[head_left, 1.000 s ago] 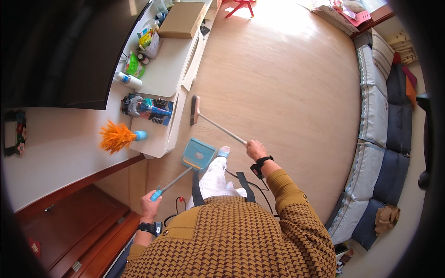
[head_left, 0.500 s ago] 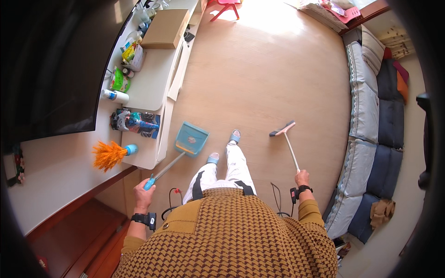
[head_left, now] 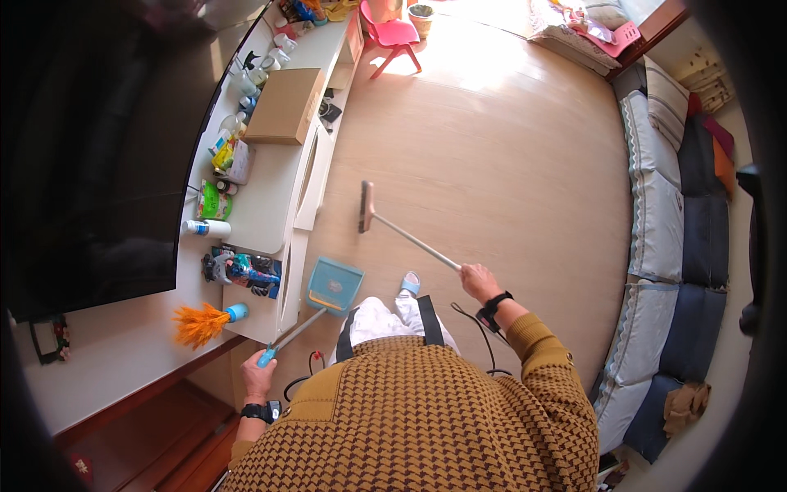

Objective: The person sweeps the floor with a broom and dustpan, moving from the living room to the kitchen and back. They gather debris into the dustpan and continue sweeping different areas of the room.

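Left hand [head_left: 259, 376] grips the blue dustpan [head_left: 334, 283], pan at eight o'clock in view; right hand [head_left: 480, 283] grips the broom [head_left: 416, 243], head at eleven. Blue vase [head_left: 238, 312], farther toward eight, contains orange plumes [head_left: 199, 325].

Sunlight falls in a home's living room, furnished with a cushioned sofa [head_left: 653, 234]. Opposite the sofa are a large television [head_left: 98, 164] and a white cabinet [head_left: 272, 193].

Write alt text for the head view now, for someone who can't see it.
A person, seen from above, holds a broom in the right hand and a blue dustpan in the left hand over a pale floor. To the left are a white cabinet and a dark TV; a sofa lines the right side.
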A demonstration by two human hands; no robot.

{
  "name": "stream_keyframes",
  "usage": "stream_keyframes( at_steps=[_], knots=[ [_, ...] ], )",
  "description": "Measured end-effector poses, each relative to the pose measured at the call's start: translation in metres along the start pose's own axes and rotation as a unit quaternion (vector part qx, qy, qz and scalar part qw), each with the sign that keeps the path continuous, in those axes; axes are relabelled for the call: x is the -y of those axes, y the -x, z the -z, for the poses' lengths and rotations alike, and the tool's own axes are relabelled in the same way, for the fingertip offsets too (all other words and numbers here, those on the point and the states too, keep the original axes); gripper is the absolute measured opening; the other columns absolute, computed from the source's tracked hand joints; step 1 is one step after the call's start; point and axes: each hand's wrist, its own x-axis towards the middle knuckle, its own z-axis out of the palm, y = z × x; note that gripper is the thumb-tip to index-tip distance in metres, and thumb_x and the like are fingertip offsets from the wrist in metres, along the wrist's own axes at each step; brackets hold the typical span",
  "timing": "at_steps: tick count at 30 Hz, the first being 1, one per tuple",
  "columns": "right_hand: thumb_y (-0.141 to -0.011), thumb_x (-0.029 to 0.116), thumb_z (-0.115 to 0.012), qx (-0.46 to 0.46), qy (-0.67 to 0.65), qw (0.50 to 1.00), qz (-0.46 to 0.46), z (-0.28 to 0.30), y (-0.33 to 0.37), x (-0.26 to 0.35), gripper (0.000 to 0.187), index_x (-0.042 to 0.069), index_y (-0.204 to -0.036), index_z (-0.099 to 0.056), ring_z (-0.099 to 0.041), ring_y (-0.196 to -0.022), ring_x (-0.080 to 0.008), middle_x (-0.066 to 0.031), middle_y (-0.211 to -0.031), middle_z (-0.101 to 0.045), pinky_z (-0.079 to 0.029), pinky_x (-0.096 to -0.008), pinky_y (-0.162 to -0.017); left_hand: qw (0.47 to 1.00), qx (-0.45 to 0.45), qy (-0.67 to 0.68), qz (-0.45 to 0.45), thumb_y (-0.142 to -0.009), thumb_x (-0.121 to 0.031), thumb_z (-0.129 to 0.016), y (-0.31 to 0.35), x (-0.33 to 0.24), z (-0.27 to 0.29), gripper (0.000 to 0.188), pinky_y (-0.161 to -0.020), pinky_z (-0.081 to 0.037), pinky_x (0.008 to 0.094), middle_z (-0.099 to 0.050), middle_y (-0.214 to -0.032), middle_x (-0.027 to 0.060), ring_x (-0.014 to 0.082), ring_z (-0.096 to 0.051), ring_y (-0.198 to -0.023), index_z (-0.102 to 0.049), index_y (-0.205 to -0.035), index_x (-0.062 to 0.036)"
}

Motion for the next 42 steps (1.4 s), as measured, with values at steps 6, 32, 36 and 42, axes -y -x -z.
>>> stream_keyframes(
  at_steps=[6,32,36,42],
  knots=[
    [-0.092,0.02,-0.057,0.047,0.023,0.996,0.068,-0.015,-0.119,0.101,0.022,0.005,-0.092,-0.073,-0.07,-0.086,-0.04,-0.0217,-0.09,-0.071,-0.057,-0.0482,-0.074,0.999,0.004,-0.032,0.028,-0.07,-0.011,-0.078,-0.011,-0.031,0.001,0.033,-0.075,-0.054,0.0348,-0.072,-0.083,0.0159,0.0243,-0.069,-0.075,-0.072,-0.1,0.0023],
    [-0.096,0.026,-0.054,-0.092,-0.024,0.903,-0.419,0.148,-0.039,-0.121,0.035,-0.005,-0.095,-0.071,-0.065,-0.093,-0.0475,-0.03,-0.097,-0.068,-0.054,-0.0537,-0.081,0.995,0.093,0.026,0.002,-0.075,-0.012,-0.078,-0.283,-0.15,-0.05,0.039,-0.078,-0.054,0.0348,-0.073,-0.094,0.017,0.0238,-0.069,-0.084,-0.069,-0.108,0.0059],
    [-0.096,0.028,-0.056,-0.096,-0.03,0.959,-0.264,0.17,-0.092,-0.109,0.032,-0.001,-0.095,-0.071,-0.065,-0.09,-0.047,-0.0263,-0.096,-0.069,-0.053,-0.0542,-0.079,0.997,0.058,0.015,-0.055,-0.074,-0.015,-0.078,-0.294,-0.168,-0.054,0.041,-0.079,-0.054,0.0348,-0.073,-0.094,0.0178,0.0261,-0.07,-0.084,-0.069,-0.109,0.005],
    [-0.096,0.029,-0.054,-0.024,0.009,0.994,-0.104,0.199,-0.261,-0.041,0.028,0.005,-0.097,-0.068,-0.068,-0.087,-0.0411,-0.0222,-0.092,-0.07,-0.055,-0.0515,-0.077,0.999,0.029,-0.007,-0.041,-0.073,-0.014,-0.078,-0.29,-0.216,-0.068,0.038,-0.075,-0.054,0.0362,-0.072,-0.087,0.0178,0.0268,-0.069,-0.077,-0.07,-0.106,0.0038]
  ],
)
